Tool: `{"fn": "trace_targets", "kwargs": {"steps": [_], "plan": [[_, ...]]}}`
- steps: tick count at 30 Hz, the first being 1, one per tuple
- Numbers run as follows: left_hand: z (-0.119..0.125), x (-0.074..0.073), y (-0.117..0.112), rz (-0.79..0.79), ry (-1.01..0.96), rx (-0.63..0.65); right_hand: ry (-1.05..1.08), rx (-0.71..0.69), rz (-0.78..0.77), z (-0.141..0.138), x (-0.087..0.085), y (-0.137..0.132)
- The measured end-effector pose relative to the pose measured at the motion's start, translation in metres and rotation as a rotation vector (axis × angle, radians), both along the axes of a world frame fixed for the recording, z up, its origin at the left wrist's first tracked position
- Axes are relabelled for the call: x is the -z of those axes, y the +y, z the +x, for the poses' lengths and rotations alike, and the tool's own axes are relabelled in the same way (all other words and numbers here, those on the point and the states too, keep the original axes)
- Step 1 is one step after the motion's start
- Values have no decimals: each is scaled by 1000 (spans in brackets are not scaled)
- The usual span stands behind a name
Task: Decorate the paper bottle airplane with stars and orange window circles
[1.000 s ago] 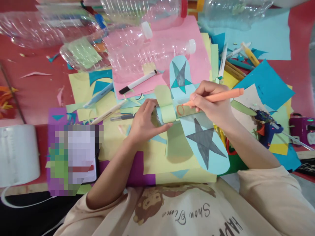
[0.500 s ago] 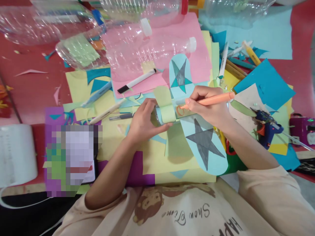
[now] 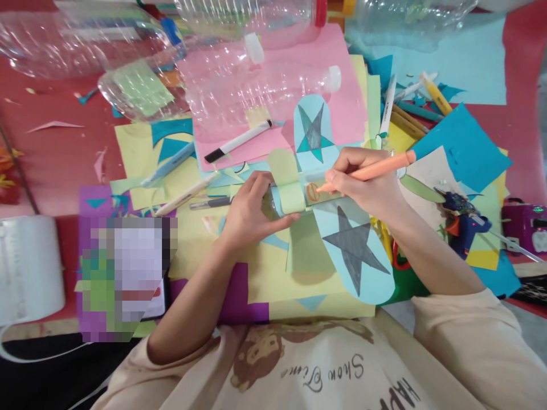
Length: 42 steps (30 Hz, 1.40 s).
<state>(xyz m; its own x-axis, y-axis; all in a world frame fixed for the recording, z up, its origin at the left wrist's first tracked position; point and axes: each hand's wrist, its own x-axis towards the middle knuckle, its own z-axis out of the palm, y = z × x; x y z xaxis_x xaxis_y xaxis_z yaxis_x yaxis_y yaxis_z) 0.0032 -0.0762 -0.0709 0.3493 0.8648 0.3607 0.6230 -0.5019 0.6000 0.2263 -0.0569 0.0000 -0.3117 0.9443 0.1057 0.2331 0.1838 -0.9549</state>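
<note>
My right hand (image 3: 365,179) grips an orange marker (image 3: 388,165), its tip down at an orange round outline (image 3: 313,192) with a line inside it, on a tan strip of a paper-wrapped plastic bottle (image 3: 292,198). The thumb and fingers of my left hand (image 3: 250,215) clasp the bottle's left end, which they partly hide. Light blue paper wings stick out from the bottle. The far wing (image 3: 302,149) bears a star coloured grey and teal, the near wing (image 3: 382,287) a dark grey star. Pale green paper bands the bottle's middle.
Clear plastic bottles (image 3: 273,85) lie at the back on pink paper. A white marker (image 3: 239,140) with a black cap is beyond my left hand. At right are blue paper (image 3: 464,151) and a blue glue gun (image 3: 465,236). A phone (image 3: 139,267), partly blurred, lies at left.
The marker tip has moved slightly right, and its back end has risen. The orange outline now looks closed, with a line inside. My left hand holds still on the bottle.
</note>
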Motion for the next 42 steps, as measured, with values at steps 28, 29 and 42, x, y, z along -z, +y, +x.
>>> {"fn": "trace_targets", "kwargs": {"steps": [28,29,42], "plan": [[0,-1,0,-71,-19,-19,-33,-75,-36,0,-1,-2],[0,-1,-1,-74,-21,-20,-39,-78,-51,1,-1,-2],[0,-2,0,-57,-27,1,-31,-57,-6,0,0,0]]}}
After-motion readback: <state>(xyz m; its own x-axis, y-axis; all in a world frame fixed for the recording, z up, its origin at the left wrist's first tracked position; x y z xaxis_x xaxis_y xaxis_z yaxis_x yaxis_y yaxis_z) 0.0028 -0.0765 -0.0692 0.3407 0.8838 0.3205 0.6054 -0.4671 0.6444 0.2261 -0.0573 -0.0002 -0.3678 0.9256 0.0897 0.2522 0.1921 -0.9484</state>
